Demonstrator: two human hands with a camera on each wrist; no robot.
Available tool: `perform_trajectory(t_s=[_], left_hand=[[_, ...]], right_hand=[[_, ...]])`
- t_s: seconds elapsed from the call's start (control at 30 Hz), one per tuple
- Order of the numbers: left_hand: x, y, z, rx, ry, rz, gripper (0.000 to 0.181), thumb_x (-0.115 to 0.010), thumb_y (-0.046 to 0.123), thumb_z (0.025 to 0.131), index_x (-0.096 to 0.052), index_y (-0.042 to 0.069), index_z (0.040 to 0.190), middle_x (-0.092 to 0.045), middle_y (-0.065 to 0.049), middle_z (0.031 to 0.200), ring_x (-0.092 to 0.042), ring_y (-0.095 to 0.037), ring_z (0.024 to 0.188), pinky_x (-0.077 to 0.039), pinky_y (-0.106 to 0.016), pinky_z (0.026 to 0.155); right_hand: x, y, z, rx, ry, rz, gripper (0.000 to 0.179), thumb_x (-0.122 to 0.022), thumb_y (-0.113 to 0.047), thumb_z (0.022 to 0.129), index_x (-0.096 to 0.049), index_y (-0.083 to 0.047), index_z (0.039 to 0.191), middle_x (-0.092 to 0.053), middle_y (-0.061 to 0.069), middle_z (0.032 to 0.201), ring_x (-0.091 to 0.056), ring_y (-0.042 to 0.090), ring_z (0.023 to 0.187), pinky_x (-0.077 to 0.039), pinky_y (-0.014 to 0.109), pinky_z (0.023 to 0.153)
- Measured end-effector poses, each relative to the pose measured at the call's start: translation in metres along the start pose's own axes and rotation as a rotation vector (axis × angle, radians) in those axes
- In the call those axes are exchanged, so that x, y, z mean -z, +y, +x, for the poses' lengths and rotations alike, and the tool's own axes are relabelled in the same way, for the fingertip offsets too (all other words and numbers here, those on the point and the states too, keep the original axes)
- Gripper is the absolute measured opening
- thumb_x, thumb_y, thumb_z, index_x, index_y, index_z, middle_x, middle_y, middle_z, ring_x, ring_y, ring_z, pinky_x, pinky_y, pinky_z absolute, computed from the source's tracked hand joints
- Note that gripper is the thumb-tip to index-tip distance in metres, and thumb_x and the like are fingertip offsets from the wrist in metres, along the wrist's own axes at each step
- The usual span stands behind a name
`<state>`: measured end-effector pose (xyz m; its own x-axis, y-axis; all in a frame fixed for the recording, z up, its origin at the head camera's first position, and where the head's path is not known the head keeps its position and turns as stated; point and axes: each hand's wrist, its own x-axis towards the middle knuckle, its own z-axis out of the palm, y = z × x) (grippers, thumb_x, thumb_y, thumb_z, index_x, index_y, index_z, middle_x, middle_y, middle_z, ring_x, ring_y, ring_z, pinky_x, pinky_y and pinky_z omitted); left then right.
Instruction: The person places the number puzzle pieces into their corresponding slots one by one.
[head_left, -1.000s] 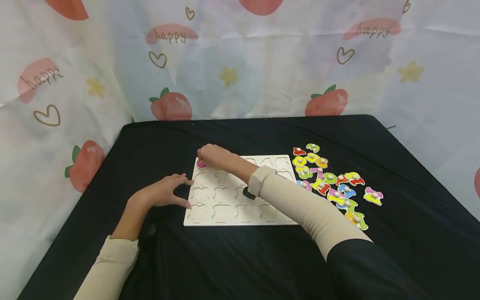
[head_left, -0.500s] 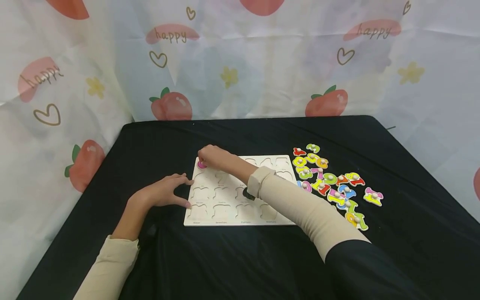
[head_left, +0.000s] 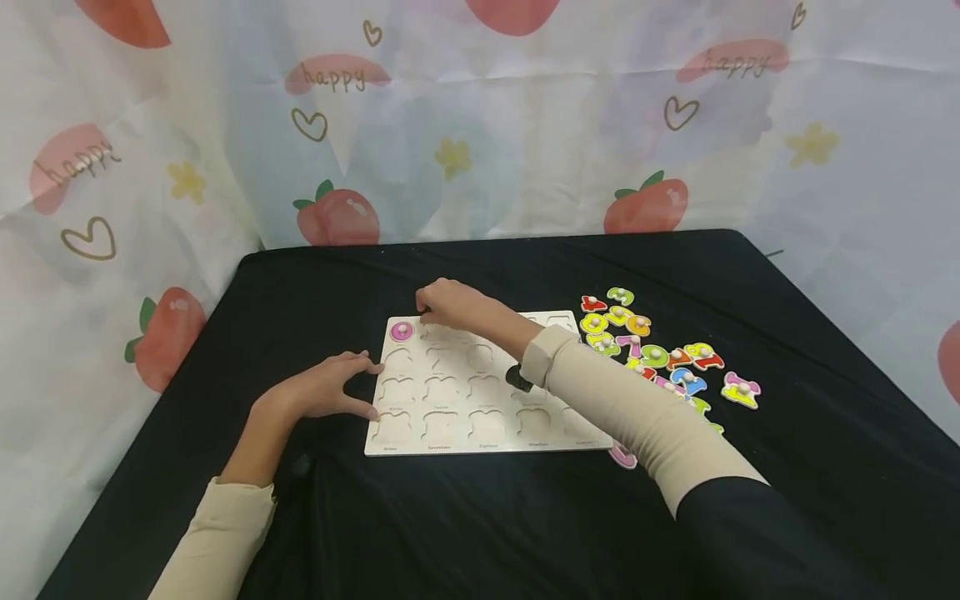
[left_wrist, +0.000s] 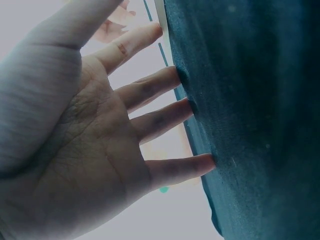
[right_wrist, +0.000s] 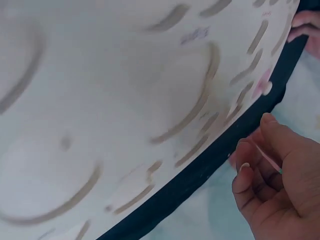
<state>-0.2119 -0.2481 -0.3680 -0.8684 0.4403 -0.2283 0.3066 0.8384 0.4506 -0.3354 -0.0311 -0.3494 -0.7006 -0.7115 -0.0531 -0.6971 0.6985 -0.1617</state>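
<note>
A pale wooden number-puzzle board [head_left: 462,446] lies on the black cloth, with shaped recesses in rows. In its far left recess sits a round pink piece [head_left: 402,332] with a knob, also visible as a pink piece [right_wrist: 262,85] in the right wrist view. My left hand [head_left: 327,385] is spread at the board's left edge, its thumb and fingertips touching it. The right hand [head_left: 457,303] hovers over the board's far edge, right of the pink piece. In the right wrist view that right hand [right_wrist: 275,175] has loosely curled fingers and holds nothing.
Several knobbed number pieces [head_left: 654,357] lie in a loose cluster right of the board, partly hidden by the right sleeve. One pink-and-yellow piece [head_left: 741,390] lies apart at the far right. Another pink piece [head_left: 622,455] touches or lies near the board's near right corner.
My right hand has let go of the pink piece and moved right and up, leaving the piece in its recess. The left hand keeps its place. The head view has shifted slightly.
</note>
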Motion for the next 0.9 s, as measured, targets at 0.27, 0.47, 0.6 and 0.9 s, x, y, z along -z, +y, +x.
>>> perform_trajectory(t_s=[0.27, 0.47, 0.6, 0.9], left_hand=[[-0.001, -0.002, -0.003, 0.012, 0.012, -0.015, 0.079, -0.077, 0.043, 0.075, -0.048, 0.003, 0.136, -0.029, -0.026, 0.146, -0.025, -0.042, 0.133, -0.030, -0.058, 0.101], [-0.002, -0.003, -0.002, 0.002, 0.019, -0.019, 0.080, -0.077, 0.044, 0.074, -0.048, 0.003, 0.136, -0.029, -0.026, 0.146, -0.025, -0.043, 0.133, -0.031, -0.058, 0.101], [-0.002, -0.003, -0.001, -0.011, 0.024, -0.020, 0.079, -0.077, 0.044, 0.074, -0.048, 0.002, 0.135, -0.030, -0.027, 0.146, -0.025, -0.043, 0.133, -0.031, -0.058, 0.101], [-0.002, -0.001, 0.000, -0.013, 0.016, -0.015, 0.080, -0.077, 0.044, 0.074, -0.048, 0.002, 0.136, -0.030, -0.027, 0.146, -0.026, -0.043, 0.133, -0.030, -0.058, 0.101]], right_hand=[[0.009, 0.031, -0.021, -0.051, -0.012, 0.010, 0.026, -0.061, -0.018, 0.094, -0.063, -0.003, 0.115, -0.064, 0.009, 0.108, -0.061, 0.018, 0.089, -0.049, 0.028, 0.077], [0.016, 0.050, -0.038, -0.074, 0.001, 0.004, 0.025, -0.060, -0.018, 0.094, -0.063, -0.004, 0.115, -0.064, 0.009, 0.106, -0.061, 0.018, 0.087, -0.050, 0.028, 0.076], [0.024, 0.062, -0.051, -0.093, 0.017, 0.021, 0.024, -0.061, -0.017, 0.094, -0.064, -0.004, 0.113, -0.065, 0.009, 0.105, -0.061, 0.019, 0.088, -0.050, 0.030, 0.075], [0.035, 0.082, -0.086, -0.155, 0.033, 0.068, 0.025, -0.062, -0.017, 0.092, -0.063, -0.004, 0.113, -0.064, 0.008, 0.093, -0.061, 0.020, 0.081, -0.050, 0.033, 0.073]])
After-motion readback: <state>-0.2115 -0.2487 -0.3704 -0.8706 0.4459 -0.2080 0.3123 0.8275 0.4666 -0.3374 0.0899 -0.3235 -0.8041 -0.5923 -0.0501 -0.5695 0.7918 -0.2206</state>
